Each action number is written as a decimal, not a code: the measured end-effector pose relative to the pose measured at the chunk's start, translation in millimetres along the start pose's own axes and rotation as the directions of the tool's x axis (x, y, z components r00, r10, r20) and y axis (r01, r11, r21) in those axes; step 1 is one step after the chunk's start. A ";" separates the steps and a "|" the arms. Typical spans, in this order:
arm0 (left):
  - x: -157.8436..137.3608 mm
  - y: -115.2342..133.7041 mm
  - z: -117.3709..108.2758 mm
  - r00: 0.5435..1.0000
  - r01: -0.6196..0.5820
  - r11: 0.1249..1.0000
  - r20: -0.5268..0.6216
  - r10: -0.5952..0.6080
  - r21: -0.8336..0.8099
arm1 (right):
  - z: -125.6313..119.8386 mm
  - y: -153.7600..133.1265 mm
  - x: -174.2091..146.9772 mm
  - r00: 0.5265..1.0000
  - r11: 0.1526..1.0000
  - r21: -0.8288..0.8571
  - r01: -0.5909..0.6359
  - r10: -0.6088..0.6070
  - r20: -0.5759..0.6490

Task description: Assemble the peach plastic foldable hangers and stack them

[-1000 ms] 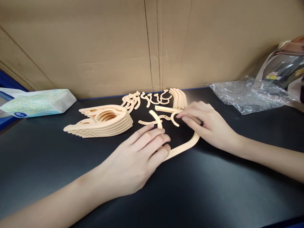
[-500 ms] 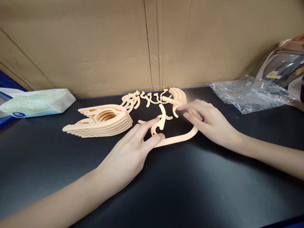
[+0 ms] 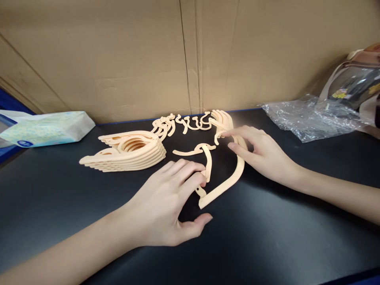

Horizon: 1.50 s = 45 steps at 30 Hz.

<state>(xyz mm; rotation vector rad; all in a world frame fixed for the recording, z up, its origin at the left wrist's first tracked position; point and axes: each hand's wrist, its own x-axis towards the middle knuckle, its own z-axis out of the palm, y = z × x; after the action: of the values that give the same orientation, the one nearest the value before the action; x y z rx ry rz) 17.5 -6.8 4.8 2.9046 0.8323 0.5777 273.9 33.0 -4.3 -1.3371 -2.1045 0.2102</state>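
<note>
A cream plastic folding hanger (image 3: 228, 183) lies on the black tabletop between my hands, its long curved arm bending toward me. My right hand (image 3: 263, 152) pinches the far part of it between thumb and fingers. At its near left side my left hand (image 3: 169, 200) rests fingertips against a short curved piece (image 3: 208, 164), with the thumb stretched well away. That piece's lower end is partly covered by my fingers. Just beyond lies a loose hanger part (image 3: 187, 152) with a hook-like bend.
Stacked cream hangers (image 3: 139, 158) stand at left. Loose hooks (image 3: 194, 122) are strewn along the back, beside upright curved arms (image 3: 222, 118). A tissue pack (image 3: 50, 128) sits far left; crumpled clear plastic (image 3: 311, 118) and a transparent bag (image 3: 353, 87) are at right. Cardboard (image 3: 118, 59) closes off the back.
The hanger's left end has swung toward me and its curved piece has moved nearer. My left hand has shifted slightly closer and its thumb has opened away. My right hand stays nearly in place.
</note>
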 end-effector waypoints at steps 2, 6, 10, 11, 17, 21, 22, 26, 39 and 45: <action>0.3 -1.5 0.8 1.000 0.003 1.000 0.019 -0.002 -0.021 | -0.2 -1.2 -0.4 1.000 1.000 -0.030 0.009 -0.009 0.000; 0.5 -3.4 1.9 0.999 -0.009 0.997 0.030 0.012 -0.072 | -0.3 -2.6 -1.1 1.000 0.999 -0.038 0.021 -0.021 0.006; 0.5 -2.8 1.2 1.000 -0.017 0.994 0.022 0.019 -0.104 | -0.4 -3.2 -1.3 0.999 0.999 -0.020 0.032 -0.032 0.022; 0.7 -2.3 0.7 1.000 -0.020 0.994 0.018 0.022 -0.106 | -0.5 -3.4 -1.3 0.999 0.999 -0.015 0.040 -0.040 0.022; 3.6 1.2 -2.1 0.998 -0.056 0.993 0.017 0.058 -0.105 | -1.3 -5.3 -1.3 0.997 0.997 -0.018 0.070 -0.070 0.032; 4.7 1.8 -2.6 0.997 -0.070 0.993 0.024 0.073 -0.094 | -0.9 -5.0 -1.6 0.996 0.996 -0.022 0.085 -0.084 0.039; 4.5 1.6 -2.7 0.997 -0.072 0.993 0.030 0.075 -0.093 | -0.7 -4.8 -1.7 0.995 0.995 -0.023 0.092 -0.091 0.041; 2.2 -0.6 -2.5 0.994 -0.084 0.992 0.055 0.090 -0.091 | -0.6 -4.6 -2.2 0.992 0.992 -0.031 0.119 -0.117 0.053; 2.6 -4.1 2.8 0.991 0.047 0.992 -0.132 -0.032 0.117 | -1.8 -6.0 -4.7 0.859 0.884 0.047 0.465 -0.463 0.218; 3.3 -6.2 3.4 0.990 0.098 0.985 -0.113 -0.083 0.139 | -2.0 -6.9 -5.6 0.847 0.880 0.061 0.471 -0.470 0.248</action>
<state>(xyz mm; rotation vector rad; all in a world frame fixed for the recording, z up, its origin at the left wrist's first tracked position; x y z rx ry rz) 18.3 0.4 1.7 2.9664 1.0566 0.6972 271.4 24.5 -2.0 -0.7807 -2.5799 0.1779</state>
